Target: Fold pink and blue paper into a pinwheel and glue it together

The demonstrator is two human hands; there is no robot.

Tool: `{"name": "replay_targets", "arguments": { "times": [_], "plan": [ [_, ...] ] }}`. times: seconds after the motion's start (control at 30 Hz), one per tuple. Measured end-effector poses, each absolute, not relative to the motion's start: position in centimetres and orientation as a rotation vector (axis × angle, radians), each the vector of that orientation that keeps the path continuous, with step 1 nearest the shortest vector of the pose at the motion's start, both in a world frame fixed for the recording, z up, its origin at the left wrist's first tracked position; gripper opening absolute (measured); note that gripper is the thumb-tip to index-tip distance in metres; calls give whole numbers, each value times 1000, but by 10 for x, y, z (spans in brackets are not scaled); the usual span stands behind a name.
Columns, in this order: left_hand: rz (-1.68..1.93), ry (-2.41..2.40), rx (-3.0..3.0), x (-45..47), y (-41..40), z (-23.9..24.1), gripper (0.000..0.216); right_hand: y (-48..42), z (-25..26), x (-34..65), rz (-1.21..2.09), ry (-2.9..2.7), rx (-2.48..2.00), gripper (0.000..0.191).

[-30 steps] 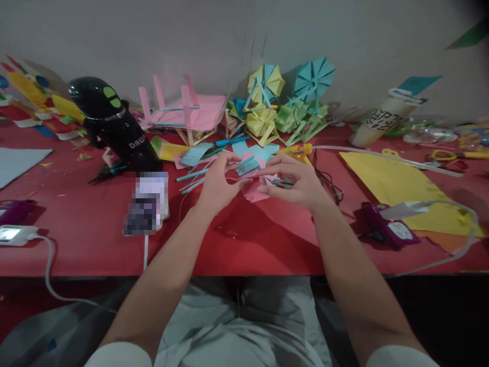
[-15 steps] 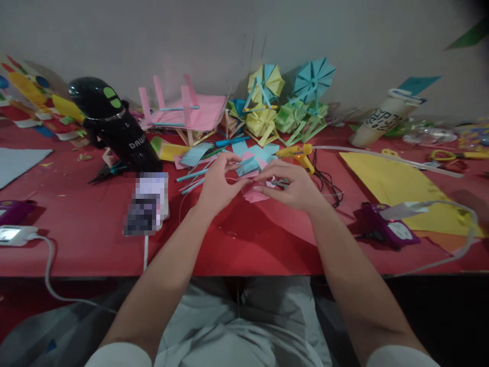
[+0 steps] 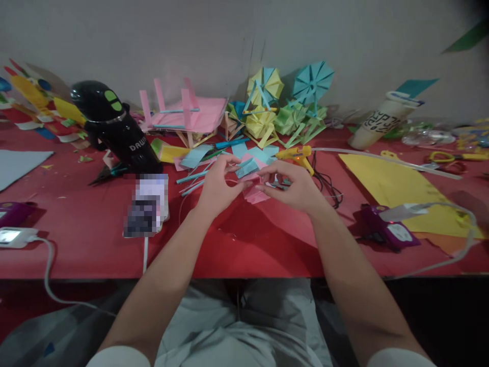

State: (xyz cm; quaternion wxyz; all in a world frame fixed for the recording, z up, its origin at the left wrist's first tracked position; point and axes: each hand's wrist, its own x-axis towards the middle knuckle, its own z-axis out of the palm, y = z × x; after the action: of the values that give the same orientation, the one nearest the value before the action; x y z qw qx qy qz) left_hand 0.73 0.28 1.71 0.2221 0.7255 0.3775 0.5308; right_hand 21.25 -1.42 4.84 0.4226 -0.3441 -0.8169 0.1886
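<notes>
My left hand [image 3: 218,187] is curled, its thumb tip against the left end of a narrow pink paper strip [image 3: 251,177]. From the other side, my right hand [image 3: 292,184] pinches the strip between thumb and fingers. The exact grip is partly hidden by the fingers. A folded light-blue paper piece [image 3: 248,167] lies just beyond the fingertips. Below them is a scrap of pink paper [image 3: 255,194]. Light-blue paper sticks [image 3: 191,176] lie beside my left hand, and a yellow glue gun [image 3: 296,153] rests behind my right hand.
A black bottle [image 3: 114,127] and a phone-like blurred object [image 3: 147,206] stand left. Paper umbrellas [image 3: 266,86] and a pink paper table [image 3: 206,113] line the wall. To the right are yellow paper [image 3: 382,188], a purple power socket [image 3: 393,227] and a cup [image 3: 382,120].
Both hands stay in nearly the same place. My right fingertips have shifted slightly, parting a little more from my left thumb. The camera view has tilted slightly.
</notes>
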Motion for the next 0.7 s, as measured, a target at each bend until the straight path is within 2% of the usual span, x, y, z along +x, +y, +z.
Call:
{"name": "replay_targets", "arguments": {
  "times": [0.7],
  "plan": [
    [1386, 972, 2031, 5, -5, 23, 45, -11, 48, 213, 387, -2097, -828, 16]
  ]
}}
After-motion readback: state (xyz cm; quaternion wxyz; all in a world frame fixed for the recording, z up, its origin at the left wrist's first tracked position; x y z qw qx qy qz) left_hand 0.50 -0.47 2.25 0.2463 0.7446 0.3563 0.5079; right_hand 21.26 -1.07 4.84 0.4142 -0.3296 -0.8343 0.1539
